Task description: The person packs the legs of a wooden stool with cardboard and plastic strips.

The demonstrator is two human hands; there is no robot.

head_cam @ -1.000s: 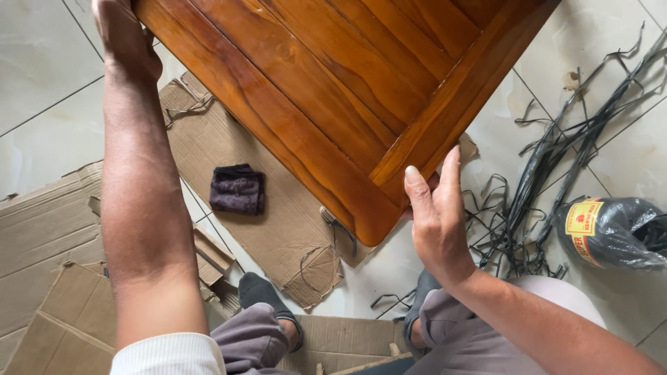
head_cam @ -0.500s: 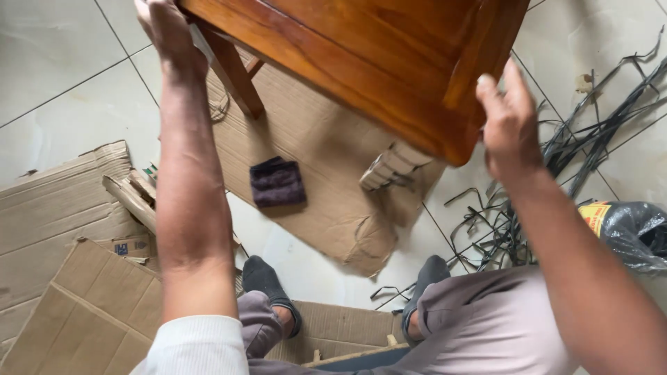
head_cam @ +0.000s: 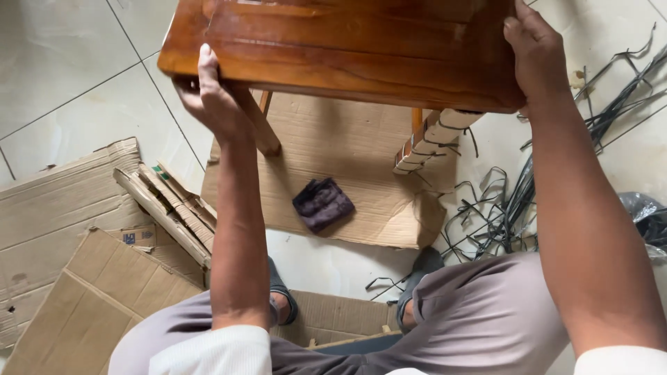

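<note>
While both hands, left hand [head_cam: 212, 97] and right hand [head_cam: 536, 52], clasped the wooden table [head_cam: 347, 48] edges, it hung mid-lift over cardboard [head_cam: 347, 153], likely needing a level set-down.

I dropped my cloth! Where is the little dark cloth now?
The dark cloth lies on the flat cardboard sheet, mid-view, under the wooden table.

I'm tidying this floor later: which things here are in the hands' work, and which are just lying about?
In hand:
wooden table, gripped by left hand and right hand
cardboard-wrapped table leg

Lying about:
dark cloth
flattened cardboard
black plastic straps
black bag
</note>
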